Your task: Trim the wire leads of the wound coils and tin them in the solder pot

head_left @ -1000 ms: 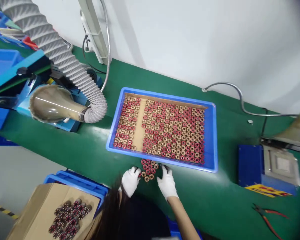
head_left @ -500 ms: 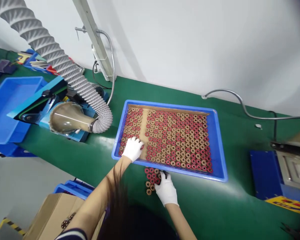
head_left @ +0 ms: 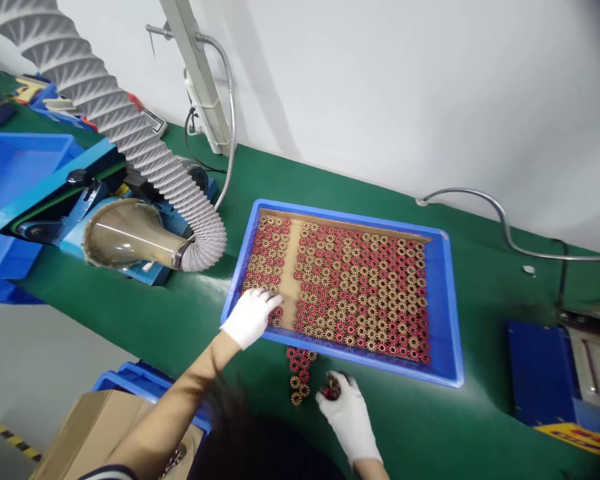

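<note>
A blue tray lined with brown cardboard holds many red and tan gear-shaped rings, with a bare cardboard strip towards its left side. My left hand, in a white glove, is over the tray's front left corner, fingers reaching above the rings; whether its fingertips hold anything is hidden. In front of the tray lies a small group of loose rings on the green table. Just right of that group, my right hand, also white-gloved, is curled around a few rings.
A blue machine with a clear hood and grey ribbed hose stands at the left, by another blue tray. A blue device is at the right. An open cardboard box sits below the table edge.
My right hand has moved right and nearer to me, away from the loose group, with rings in its fingers. My left hand has shifted slightly left and down. The whole view has tilted a little.
</note>
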Available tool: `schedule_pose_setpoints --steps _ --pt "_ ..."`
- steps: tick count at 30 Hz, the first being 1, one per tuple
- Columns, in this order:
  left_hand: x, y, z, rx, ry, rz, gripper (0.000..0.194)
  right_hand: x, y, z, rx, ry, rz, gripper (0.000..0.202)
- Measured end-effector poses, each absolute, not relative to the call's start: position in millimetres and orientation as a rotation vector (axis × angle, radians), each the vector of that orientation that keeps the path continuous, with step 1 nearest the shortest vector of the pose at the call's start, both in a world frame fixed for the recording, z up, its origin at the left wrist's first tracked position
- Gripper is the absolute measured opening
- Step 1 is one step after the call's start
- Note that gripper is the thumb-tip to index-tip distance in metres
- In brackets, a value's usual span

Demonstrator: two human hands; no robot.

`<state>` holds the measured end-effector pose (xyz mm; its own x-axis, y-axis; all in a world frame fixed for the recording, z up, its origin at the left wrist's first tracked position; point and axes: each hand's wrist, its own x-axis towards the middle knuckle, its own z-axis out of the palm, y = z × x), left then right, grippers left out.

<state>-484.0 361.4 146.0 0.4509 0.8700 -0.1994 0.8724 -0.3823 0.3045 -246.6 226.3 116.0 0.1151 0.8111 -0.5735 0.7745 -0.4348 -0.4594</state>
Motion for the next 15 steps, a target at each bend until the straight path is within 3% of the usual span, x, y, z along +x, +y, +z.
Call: schedule_pose_setpoints --steps 5,10,15 --pt "-523.4 271.1 131.8 2.14 1.902 0.303 0.021 -282.2 283.0 150.8 -1.748 -1.457 1.407 0.032" --pt "-529.5 198.0 78.3 2.132 1.978 0.345 0.012 -346.9 375.2 130.3 -1.834 -1.787 1.184 0.029" --pt "-527.5 172.8 42.5 2.059 2.126 0.322 0.016 -368.7 398.4 94.0 -2.019 -1.904 1.08 0.029"
